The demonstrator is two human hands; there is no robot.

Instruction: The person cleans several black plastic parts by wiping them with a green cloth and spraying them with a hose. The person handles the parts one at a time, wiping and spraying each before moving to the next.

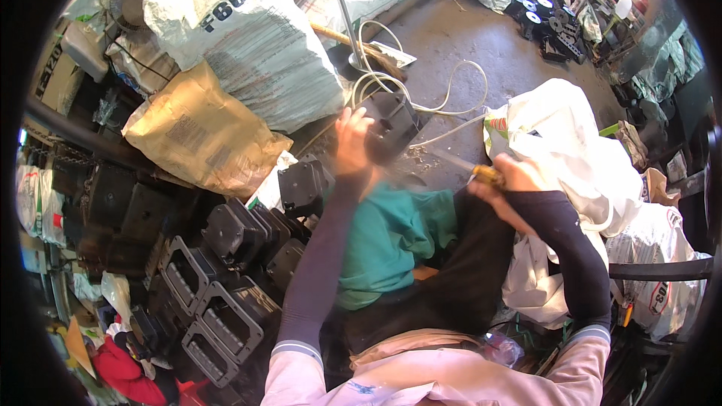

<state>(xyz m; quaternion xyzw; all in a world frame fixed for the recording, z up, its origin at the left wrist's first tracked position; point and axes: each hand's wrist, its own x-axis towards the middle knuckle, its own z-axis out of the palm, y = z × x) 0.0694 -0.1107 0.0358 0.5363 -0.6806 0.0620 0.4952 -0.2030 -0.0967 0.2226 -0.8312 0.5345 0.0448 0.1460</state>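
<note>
My left hand (352,141) grips the near left side of a black, box-shaped plastic housing (394,129), holding it up in front of my lap. My right hand (517,182) is closed around the yellow handle of a tool (490,175). Its long, thin blade is smeared by motion and points left toward the housing; whether it touches the housing, or is a knife or a screwdriver, I cannot make out. A green cloth (395,244) lies over my lap below both hands. Another black housing (303,186) sits just left of my left wrist.
Several black housings with rectangular frames (226,319) are stacked at the lower left. A brown paper sack (207,131) and a large white sack (248,45) stand at the left. White sacks (564,135) lie at the right. A pale hose (470,68) loops over the floor near a broom (380,56).
</note>
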